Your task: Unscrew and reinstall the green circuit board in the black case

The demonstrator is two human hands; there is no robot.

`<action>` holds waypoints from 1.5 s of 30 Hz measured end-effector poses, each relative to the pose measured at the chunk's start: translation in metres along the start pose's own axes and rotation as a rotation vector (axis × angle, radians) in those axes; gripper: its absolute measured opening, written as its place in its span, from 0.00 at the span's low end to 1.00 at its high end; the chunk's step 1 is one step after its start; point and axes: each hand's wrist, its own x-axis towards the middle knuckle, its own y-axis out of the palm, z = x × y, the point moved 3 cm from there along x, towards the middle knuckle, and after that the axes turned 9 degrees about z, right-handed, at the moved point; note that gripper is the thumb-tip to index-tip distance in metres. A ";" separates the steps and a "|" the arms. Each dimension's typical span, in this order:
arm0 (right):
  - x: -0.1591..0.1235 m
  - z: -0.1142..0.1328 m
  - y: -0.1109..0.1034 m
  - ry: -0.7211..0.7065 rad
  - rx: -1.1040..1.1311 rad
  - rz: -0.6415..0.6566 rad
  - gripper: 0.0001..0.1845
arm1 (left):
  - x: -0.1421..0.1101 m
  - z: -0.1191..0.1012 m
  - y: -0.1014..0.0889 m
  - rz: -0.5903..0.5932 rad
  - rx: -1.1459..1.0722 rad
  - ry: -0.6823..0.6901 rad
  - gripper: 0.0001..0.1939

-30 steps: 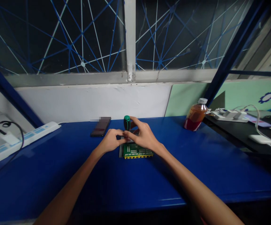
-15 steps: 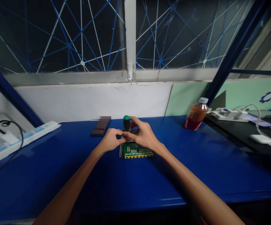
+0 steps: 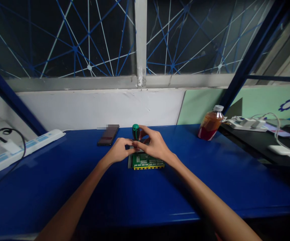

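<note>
A screwdriver (image 3: pixel 136 132) with a green-capped black handle stands upright over the far left part of a green circuit board (image 3: pixel 147 160). My right hand (image 3: pixel 153 143) curls around the screwdriver, index finger behind the handle and thumb low in front of it. My left hand (image 3: pixel 120 150) is closed at the board's left side, its fingertips meeting the right thumb near the screwdriver's shaft. Whatever the left fingertips pinch is hidden, as is the screwdriver's tip. A row of yellow-edged connectors runs along the board's near side.
A dark phone (image 3: pixel 108 135) lies behind my left hand on the blue table (image 3: pixel 135 197). A power strip (image 3: pixel 31 147) with a black cable is at the left. To the right stands a bottle (image 3: pixel 211 124) of reddish-brown drink. Chargers (image 3: pixel 280 149) and cables lie on a black surface beyond.
The whole view has shifted very slightly. The screwdriver's handle has turned a little, and both hands keep nearly the same pose.
</note>
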 end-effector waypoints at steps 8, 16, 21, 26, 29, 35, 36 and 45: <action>0.000 0.003 -0.001 0.005 -0.036 0.006 0.22 | 0.001 0.000 0.000 -0.012 0.019 0.017 0.09; 0.000 0.004 0.000 -0.017 -0.049 -0.017 0.17 | 0.001 0.006 0.001 -0.031 0.006 0.003 0.09; -0.001 0.003 0.000 -0.018 -0.044 -0.009 0.23 | 0.001 0.002 0.000 -0.016 0.019 0.026 0.09; 0.000 -0.001 0.004 -0.004 -0.054 -0.015 0.29 | 0.001 0.001 0.000 -0.026 0.040 0.010 0.09; 0.000 -0.001 0.005 -0.002 -0.067 -0.027 0.29 | 0.001 0.003 -0.001 -0.048 0.045 0.001 0.08; -0.001 0.002 0.002 -0.029 -0.040 -0.016 0.28 | 0.001 0.003 0.000 -0.021 0.032 0.027 0.09; -0.001 0.002 0.002 -0.033 -0.034 -0.010 0.29 | 0.001 0.003 0.000 -0.016 0.034 0.032 0.09; -0.001 -0.002 0.007 -0.011 -0.039 -0.006 0.32 | 0.001 0.005 0.000 -0.013 0.047 0.006 0.09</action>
